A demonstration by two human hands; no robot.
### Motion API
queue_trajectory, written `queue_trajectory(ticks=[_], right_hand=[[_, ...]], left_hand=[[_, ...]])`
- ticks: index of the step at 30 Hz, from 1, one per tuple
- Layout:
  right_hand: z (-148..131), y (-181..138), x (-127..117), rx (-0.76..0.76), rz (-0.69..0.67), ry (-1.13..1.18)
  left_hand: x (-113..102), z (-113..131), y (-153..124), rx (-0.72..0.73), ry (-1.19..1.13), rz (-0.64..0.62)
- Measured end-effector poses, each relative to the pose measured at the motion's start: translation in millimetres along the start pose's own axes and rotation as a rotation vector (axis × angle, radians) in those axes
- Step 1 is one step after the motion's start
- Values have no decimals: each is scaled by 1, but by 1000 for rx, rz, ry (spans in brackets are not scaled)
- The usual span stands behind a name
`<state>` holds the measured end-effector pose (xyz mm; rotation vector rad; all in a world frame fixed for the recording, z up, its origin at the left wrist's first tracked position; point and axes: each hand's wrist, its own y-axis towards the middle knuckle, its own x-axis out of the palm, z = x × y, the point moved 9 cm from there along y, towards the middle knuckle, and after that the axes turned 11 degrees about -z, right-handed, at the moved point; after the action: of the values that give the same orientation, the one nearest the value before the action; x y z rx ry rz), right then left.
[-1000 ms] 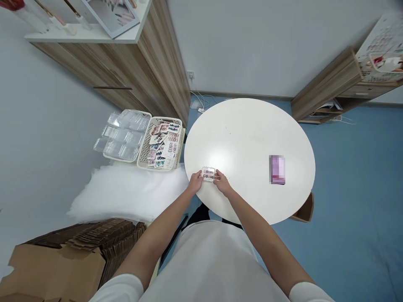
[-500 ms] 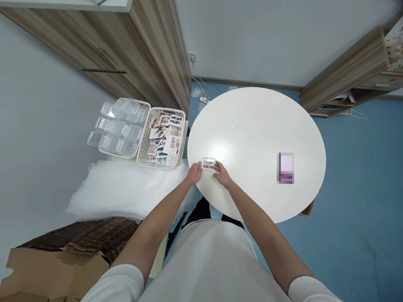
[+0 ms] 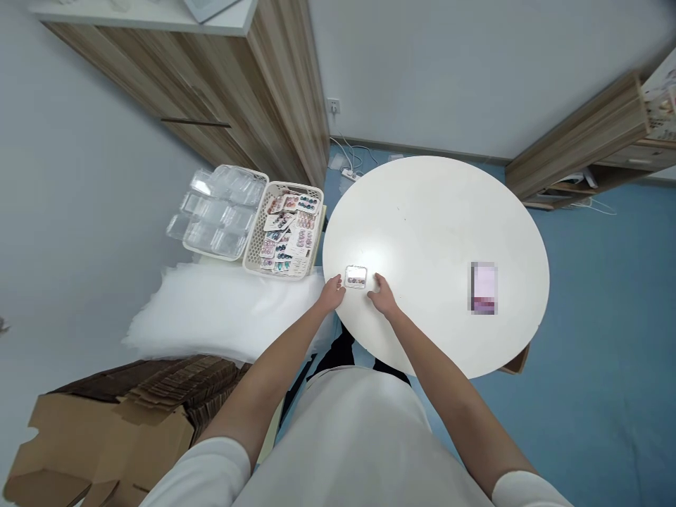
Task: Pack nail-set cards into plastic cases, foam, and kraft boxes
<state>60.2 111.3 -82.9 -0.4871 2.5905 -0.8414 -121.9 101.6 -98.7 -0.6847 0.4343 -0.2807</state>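
Note:
A small clear plastic case (image 3: 355, 277) lies on the white round table (image 3: 438, 232) near its left front edge. Inside it a row of press-on nails shows in the lower half, and the upper half looks white with glare. Just left of the case is my left hand (image 3: 332, 293), fingers apart and close to its edge with a slight gap. My right hand (image 3: 383, 296) rests to the right of the case, thumb and fingers spread, holding nothing.
Left of the table, a white basket (image 3: 253, 243) holds several cards of press-on nails, beside another basket (image 3: 211, 255) of clear empty cases. White foam sheets (image 3: 211, 310) lie in front of them, with cardboard boxes (image 3: 105, 443) nearer. A blurred pink object (image 3: 484, 287) lies at the table's right.
Both hands have let go of the case and moved slightly apart from it. The nails inside now show as one row rather than two. The camera view has shifted a little.

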Motion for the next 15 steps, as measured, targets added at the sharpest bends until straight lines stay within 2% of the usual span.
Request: queue_trajectory(ticks=[2, 3, 4, 5, 7, 9, 11, 13, 15], right_hand=[[-26, -13, -15, -115, 183, -220], [-43, -20, -14, -204, 231, -314], [-62, -25, -7, -301, 224, -390], [-80, -29, 8, -395, 159, -455], [-109, -36, 54, -551, -71, -584], [-128, -41, 108, -663, -299, -727], [-137, -44, 157, -758, -446, -876], [-138, -42, 197, -820, -527, -1014], [-134, -35, 226, -837, -557, -1131]], left_hand=[[-2, 4, -14, -1, 19, 13], [-5, 8, -24, 13, 41, 36], [-11, 12, -37, 34, 68, 76], [-19, 15, -51, 61, 100, 125], [-41, 15, -87, 87, 204, 280], [-65, 6, -123, 51, 355, 454], [-84, -12, -151, -13, 487, 566], [-97, -37, -165, -92, 556, 595], [-104, -62, -168, -155, 566, 565]])
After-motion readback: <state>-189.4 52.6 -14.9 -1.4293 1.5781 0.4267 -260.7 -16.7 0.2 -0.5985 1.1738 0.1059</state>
